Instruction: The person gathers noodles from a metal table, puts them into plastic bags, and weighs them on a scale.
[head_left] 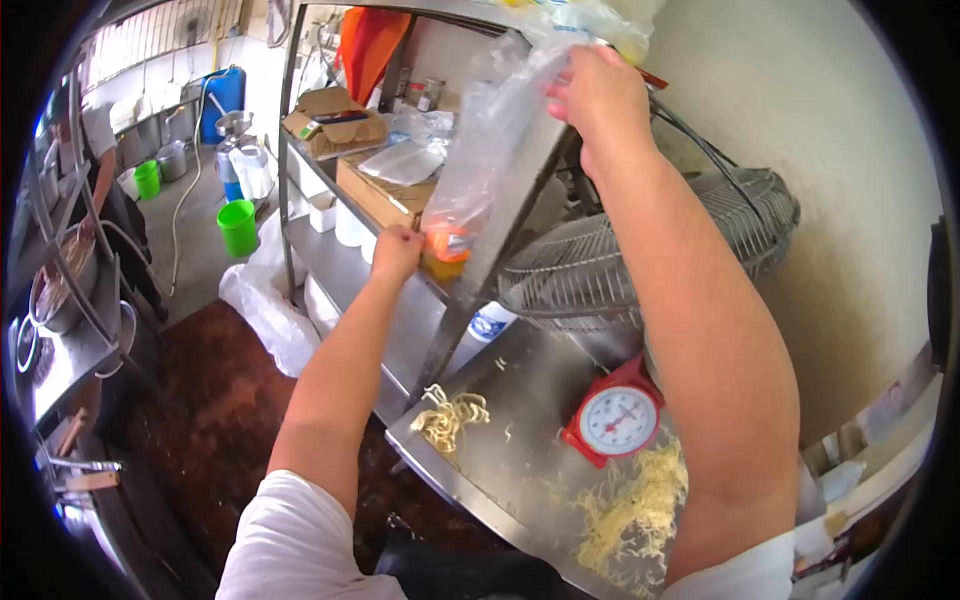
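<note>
A long clear plastic bag [485,150] stretches between my two hands, in front of the metal shelf. My right hand [605,100] is raised high, its fingers closed on the top of the plastic. Lower and to the left, my left hand [398,255] is closed at the bag's lower edge, beside an orange item [447,243]; its fingertips are partly hidden. On the steel table [520,395] below stand a red dial scale [618,420], a small heap of noodles [452,418] and a larger pile of thin noodles [635,515].
A large caged fan [660,250] lies behind the scale by the wall. Cardboard boxes [335,122] sit on the metal shelf. Green buckets [238,228] stand on the floor at the back left. A person [100,150] works at the far left.
</note>
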